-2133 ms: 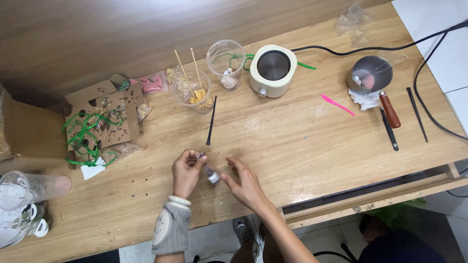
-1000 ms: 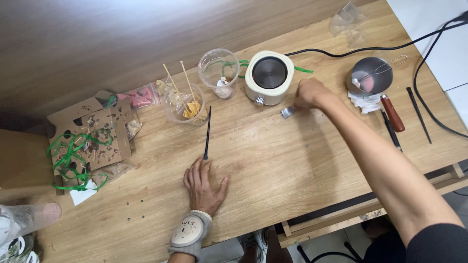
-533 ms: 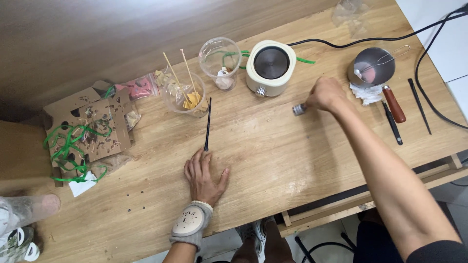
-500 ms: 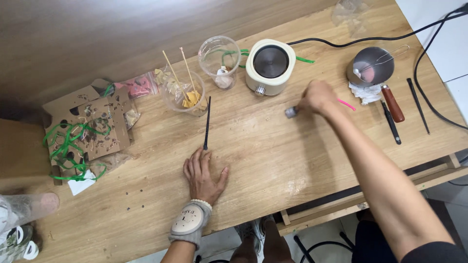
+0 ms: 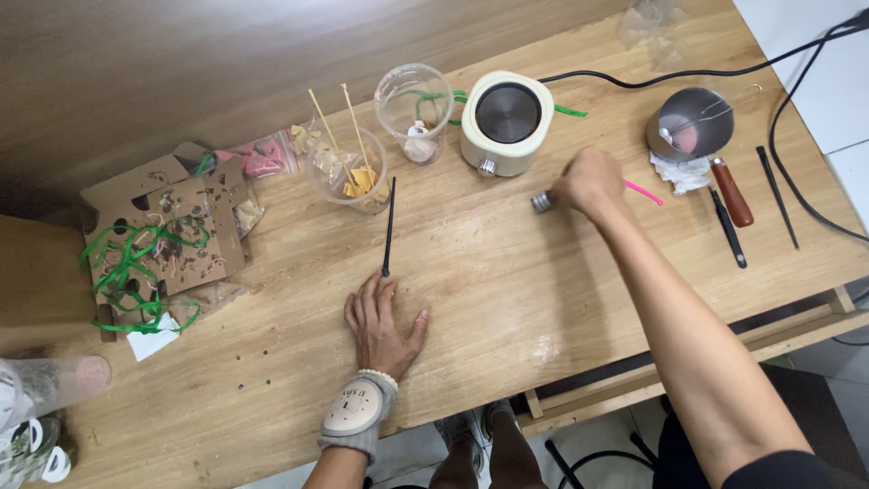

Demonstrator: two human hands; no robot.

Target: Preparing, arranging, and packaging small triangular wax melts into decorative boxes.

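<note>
Currently: right hand (image 5: 590, 179) closed around small silver metal piece (image 5: 542, 201), held over wooden table (image 5: 507, 272) just before cream round heater (image 5: 505, 110). Piece likely light, rigid, smooth; pinch by sides. Left hand (image 5: 384, 324) flat, fingers spread, holding nothing, near black stick (image 5: 389, 226).

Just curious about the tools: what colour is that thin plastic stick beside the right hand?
Bright pink stick, clearest in the head view.

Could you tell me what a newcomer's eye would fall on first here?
Probably the right hand stretched across the wooden table, gripping a small silver piece just in front of the cream round heater. The left hand lies flat near the table's front edge, fingertips at the end of a black stick.
</note>
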